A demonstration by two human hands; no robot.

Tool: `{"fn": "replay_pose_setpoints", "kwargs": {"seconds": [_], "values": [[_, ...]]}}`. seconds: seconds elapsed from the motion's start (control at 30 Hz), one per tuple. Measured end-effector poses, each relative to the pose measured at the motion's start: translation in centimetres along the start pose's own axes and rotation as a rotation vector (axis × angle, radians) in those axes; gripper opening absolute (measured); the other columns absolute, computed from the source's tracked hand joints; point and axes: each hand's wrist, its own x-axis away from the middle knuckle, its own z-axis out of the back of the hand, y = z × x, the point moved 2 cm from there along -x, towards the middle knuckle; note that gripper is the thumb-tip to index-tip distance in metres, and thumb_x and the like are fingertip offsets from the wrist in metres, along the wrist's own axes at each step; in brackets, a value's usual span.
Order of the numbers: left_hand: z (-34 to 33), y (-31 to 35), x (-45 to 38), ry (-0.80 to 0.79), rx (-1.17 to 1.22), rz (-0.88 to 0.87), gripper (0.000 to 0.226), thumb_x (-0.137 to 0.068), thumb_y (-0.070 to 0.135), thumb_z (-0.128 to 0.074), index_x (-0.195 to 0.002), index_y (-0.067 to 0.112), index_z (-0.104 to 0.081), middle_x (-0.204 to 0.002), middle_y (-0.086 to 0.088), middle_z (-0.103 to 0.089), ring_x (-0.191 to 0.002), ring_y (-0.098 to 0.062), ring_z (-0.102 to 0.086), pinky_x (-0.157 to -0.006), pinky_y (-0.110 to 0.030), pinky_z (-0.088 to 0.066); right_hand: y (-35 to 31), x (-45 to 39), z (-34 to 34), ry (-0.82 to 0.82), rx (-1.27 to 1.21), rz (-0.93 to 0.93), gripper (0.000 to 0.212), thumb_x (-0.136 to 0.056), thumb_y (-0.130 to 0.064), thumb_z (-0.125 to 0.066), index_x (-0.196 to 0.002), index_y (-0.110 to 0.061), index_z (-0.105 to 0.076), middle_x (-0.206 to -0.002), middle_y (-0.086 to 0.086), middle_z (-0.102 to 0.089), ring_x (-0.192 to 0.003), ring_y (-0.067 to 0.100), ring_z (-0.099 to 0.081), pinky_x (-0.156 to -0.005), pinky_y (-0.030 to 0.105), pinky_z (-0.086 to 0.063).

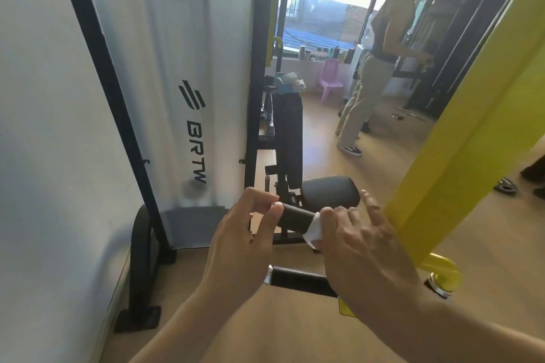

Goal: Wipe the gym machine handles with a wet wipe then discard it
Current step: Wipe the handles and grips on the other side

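Scene: upper handle [295,216] of a gym machine is being wiped.
Left hand [244,233]: handle end is pinched, steadying it.
Right hand [354,233]: wipe [314,230] is held wrapped on the handle.
Technique: wipe should be kept encircling, drawn along the full length.

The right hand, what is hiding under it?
A white wet wipe pokes out from under the right hand, pressed on the upper black handle. The rest of the wipe and that end of the handle are covered, so they cannot be seen.

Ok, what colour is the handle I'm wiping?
Black handle, white wet wipe around it; head view.
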Motion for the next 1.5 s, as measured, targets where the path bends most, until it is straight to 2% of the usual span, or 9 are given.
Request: {"fn": "replay_pose_setpoints", "kwargs": {"seconds": [0.2,0.43,0.6,0.83,0.97,1.17,1.23,1.37,1.5], "values": [[-0.4,0.3,-0.2,0.016,0.049,0.042,0.006,-0.099,0.035,-0.054,-0.095,0.039,-0.053,-0.092,0.017,-0.070,-0.091,-0.007,-0.069,-0.081,-0.043,-0.059,-2.2,-1.8,0.1,0.075,-0.122,0.127,0.040,-0.067,-0.027,-0.084,-0.096,-0.009,-0.063,-0.080,0.007,-0.069,-0.073,0.025,-0.069,-0.102,0.050,-0.046],[0.6,0.2,-0.4,0.078,-0.031,-0.011,0.020,-0.092,0.050,-0.051,-0.101,0.039,-0.064,-0.088,0.031,-0.068,-0.088,0.008,-0.063,-0.069,0.002,-0.042,0.8,1.3,1.8,-0.417,0.497,0.012,0.038,-0.101,-0.021,-0.041,-0.122,0.010,-0.047,-0.122,0.030,-0.061,-0.131,0.056,-0.042,-0.099,0.058,0.035],[0.5,0.1,0.2,0.102,0.088,0.019,0.029,-0.092,0.047,-0.059,-0.116,0.037,-0.074,-0.088,0.030,-0.074,-0.079,-0.018,-0.072,-0.073,-0.032,-0.059,-2.8,-2.2,1.3,-0.164,0.116,0.117,0.058,-0.092,-0.021,-0.011,-0.105,0.000,-0.063,-0.101,0.020,-0.069,-0.114,0.045,-0.061,-0.118,0.062,-0.013],[1.1,0.3,-0.2,0.070,0.025,0.067,0.031,-0.087,0.051,-0.060,-0.116,0.043,-0.071,-0.077,0.038,-0.069,-0.054,-0.020,-0.062,-0.051,-0.032,-0.055,0.6,0.1,2.4,-0.394,0.420,0.028,0.033,-0.100,-0.021,-0.035,-0.123,-0.001,-0.048,-0.117,0.022,-0.062,-0.126,0.044,-0.047,-0.116,0.064,0.011],[0.9,0.3,-0.1,0.064,0.085,0.047,0.031,-0.086,0.059,-0.054,-0.113,0.051,-0.067,-0.064,0.027,-0.069,-0.046,-0.021,-0.044,-0.046,-0.028,-0.042,-0.7,-1.0,1.8,-0.211,0.233,0.097,0.036,-0.099,-0.017,-0.019,-0.112,-0.003,-0.049,-0.099,0.017,-0.065,-0.103,0.037,-0.061,-0.120,0.060,-0.004],[1.3,-0.2,-0.2,0.041,0.121,0.043,0.024,-0.098,0.035,-0.059,-0.109,0.055,-0.069,-0.077,0.010,-0.078,-0.051,-0.003,-0.051,-0.053,-0.014,-0.036,-3.4,-3.7,0.7,0.047,-0.046,0.224,0.039,-0.091,-0.017,-0.028,-0.104,-0.001,-0.061,-0.087,0.014,-0.068,-0.084,0.034,-0.068,-0.113,0.056,-0.033],[1.4,-0.2,-0.2,0.051,0.127,0.057,0.022,-0.094,0.044,-0.058,-0.113,0.049,-0.069,-0.108,0.000,-0.078,-0.108,-0.010,-0.050,-0.090,-0.023,-0.050,-2.2,-2.3,0.3,-0.005,0.062,0.175,0.036,-0.092,-0.017,-0.029,-0.108,-0.003,-0.059,-0.097,0.017,-0.070,-0.097,0.039,-0.068,-0.116,0.058,-0.027],[0.7,-1.9,0.8,0.030,0.113,0.070,0.030,-0.092,0.053,-0.053,-0.119,0.048,-0.065,-0.116,0.027,-0.068,-0.101,0.004,-0.066,-0.077,-0.006,-0.051,0.2,0.6,-0.3,-0.090,0.161,0.039,0.060,-0.097,-0.013,-0.001,-0.117,0.005,-0.055,-0.126,0.031,-0.062,-0.130,0.046,-0.050,-0.119,0.055,-0.024],[-0.3,-6.8,5.0,0.000,0.141,0.264,0.033,-0.090,0.050,-0.056,-0.120,0.039,-0.065,-0.117,0.027,-0.066,-0.107,0.011,-0.060,-0.089,-0.009,-0.048,2.5,4.1,2.4,0.201,-0.074,0.235,0.037,-0.096,-0.003,-0.039,-0.123,-0.004,-0.064,-0.139,0.014,-0.059,-0.136,0.031,-0.048,-0.115,0.046,-0.033]]}}
